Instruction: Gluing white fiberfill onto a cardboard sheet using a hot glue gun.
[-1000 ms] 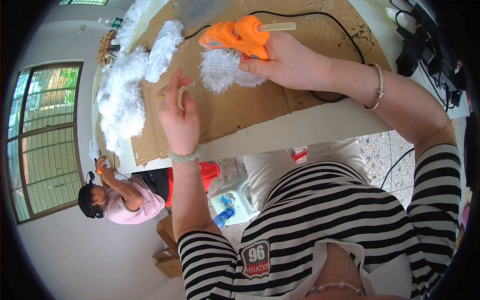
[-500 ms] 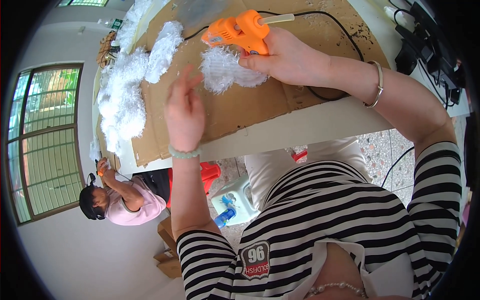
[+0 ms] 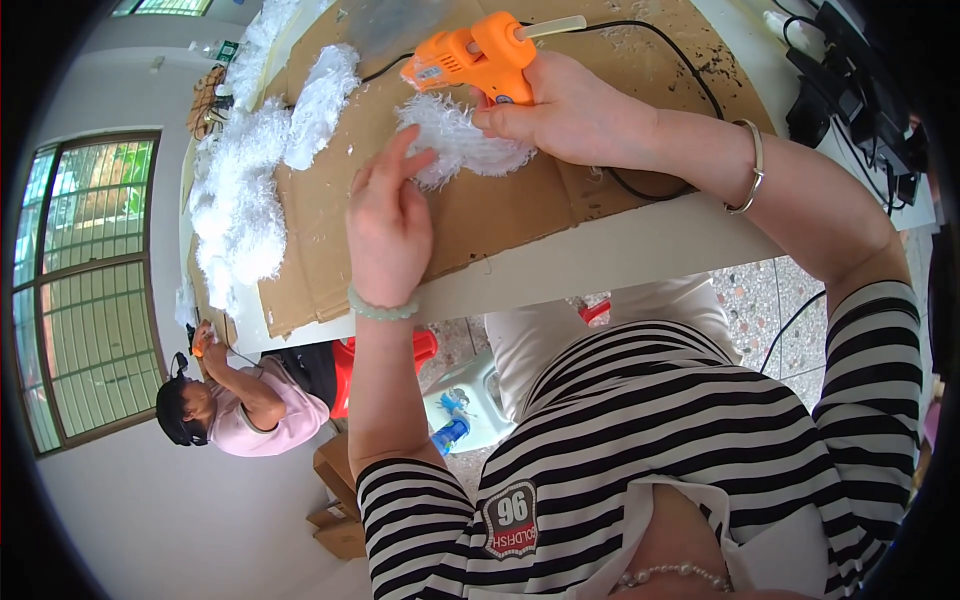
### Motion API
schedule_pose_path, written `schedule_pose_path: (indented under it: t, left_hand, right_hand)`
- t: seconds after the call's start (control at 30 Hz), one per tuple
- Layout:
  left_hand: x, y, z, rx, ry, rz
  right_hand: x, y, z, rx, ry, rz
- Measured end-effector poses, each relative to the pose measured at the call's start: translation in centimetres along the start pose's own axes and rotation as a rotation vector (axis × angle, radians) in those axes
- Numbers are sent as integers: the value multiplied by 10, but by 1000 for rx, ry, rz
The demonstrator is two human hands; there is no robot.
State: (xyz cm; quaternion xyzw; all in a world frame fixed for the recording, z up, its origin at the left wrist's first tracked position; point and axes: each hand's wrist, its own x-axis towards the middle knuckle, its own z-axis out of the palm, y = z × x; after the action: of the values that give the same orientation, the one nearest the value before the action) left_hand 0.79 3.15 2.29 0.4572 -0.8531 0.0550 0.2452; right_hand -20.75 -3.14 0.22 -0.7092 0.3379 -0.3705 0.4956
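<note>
A white fluffy tuft (image 3: pixel 460 145) lay on the cardboard (image 3: pixel 500 215) covering the tabletop (image 3: pixel 600 265). The right hand (image 3: pixel 570 115) was closed around an orange glue gun (image 3: pixel 478 62) just above the tuft, its fingertips pressed onto the tuft. The left hand (image 3: pixel 388 225), open with fingers spread, touched the tuft's left edge; half a second before, it was held slightly lower, apart from it. More white fluff (image 3: pixel 245 200) was piled left of the cardboard.

Fluffy piece (image 3: pixel 455 148) lies on cardboard (image 3: pixel 500 215) — glue gun (image 3: pixel 475 60) behind it, fluff pile (image 3: pixel 245 200) at left.
</note>
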Motion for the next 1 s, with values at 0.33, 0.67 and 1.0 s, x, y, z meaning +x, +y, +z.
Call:
schedule_pose_path:
  t: [0.33, 0.67, 1.0]
  left_hand:
    - [2, 4, 1, 219, -11, 76]
    - [26, -19, 8, 116, 13, 103]
    - [32, -42, 10, -142, 6, -94]
  right_hand:
    - [3, 3, -1, 157, -23, 98]
    - [2, -6, -5, 228, -27, 192]
    - [2, -8, -5, 244, -21, 212]
